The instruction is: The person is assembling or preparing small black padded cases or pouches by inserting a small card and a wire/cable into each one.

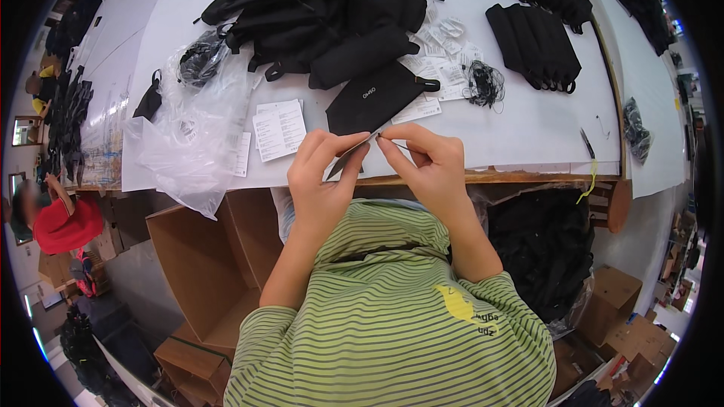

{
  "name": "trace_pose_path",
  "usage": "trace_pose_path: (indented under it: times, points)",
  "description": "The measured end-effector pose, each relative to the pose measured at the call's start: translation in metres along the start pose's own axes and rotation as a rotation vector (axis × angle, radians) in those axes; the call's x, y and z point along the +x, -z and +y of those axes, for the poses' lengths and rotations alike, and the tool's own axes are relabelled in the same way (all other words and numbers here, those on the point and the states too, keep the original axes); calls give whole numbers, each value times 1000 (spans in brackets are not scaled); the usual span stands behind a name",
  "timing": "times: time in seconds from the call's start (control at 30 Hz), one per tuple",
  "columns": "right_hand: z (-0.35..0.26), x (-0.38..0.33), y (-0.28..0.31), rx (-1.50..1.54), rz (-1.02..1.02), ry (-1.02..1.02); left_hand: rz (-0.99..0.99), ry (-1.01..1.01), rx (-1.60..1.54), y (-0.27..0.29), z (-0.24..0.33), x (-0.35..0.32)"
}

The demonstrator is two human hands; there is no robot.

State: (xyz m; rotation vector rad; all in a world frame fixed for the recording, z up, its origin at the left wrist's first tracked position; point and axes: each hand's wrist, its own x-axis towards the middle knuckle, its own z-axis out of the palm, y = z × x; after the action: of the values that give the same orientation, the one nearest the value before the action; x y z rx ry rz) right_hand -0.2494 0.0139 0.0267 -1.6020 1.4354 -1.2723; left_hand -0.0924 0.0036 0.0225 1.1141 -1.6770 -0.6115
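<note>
Close to the table's front edge, my left hand [323, 173] pinches a flat dark tag [346, 158] between thumb and fingers. My right hand [431, 166] meets it at the tag's upper end, thumb and forefinger closed on what looks like a thin dark string [403, 147]. Whether the string passes through the tag is too small to tell. Just beyond my fingertips lies a flat black pouch [371, 102] with a small loop at its right end. A tangled bundle of black strings [483, 84] rests to the right, beside white printed labels [449, 75].
Black pouches [324, 11] are heaped at the far middle, with a neat row [534, 47] at right. Clear plastic bags [188, 128] and a label stack [279, 130] lie left. Snips [587, 143] sit near the right edge. Below are a cardboard box [200, 264] and a black-filled bag [543, 256].
</note>
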Motion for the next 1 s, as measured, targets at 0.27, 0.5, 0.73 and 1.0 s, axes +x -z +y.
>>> trace_pose_path:
  times: [0.27,0.5,0.73,1.0]
  points:
    - [3,2,6,5,-111,-58,-11,-60,70,0,-7,-2]
    - [9,-4,-2,-52,-21,-48,-24,-77,70,1,-7,-2]
    - [12,-6,1,-1,40,113,-40,-50,37,1,-5,-3]
    - [16,-7,6,-8,45,208,-296,241,-481,16,-7,1]
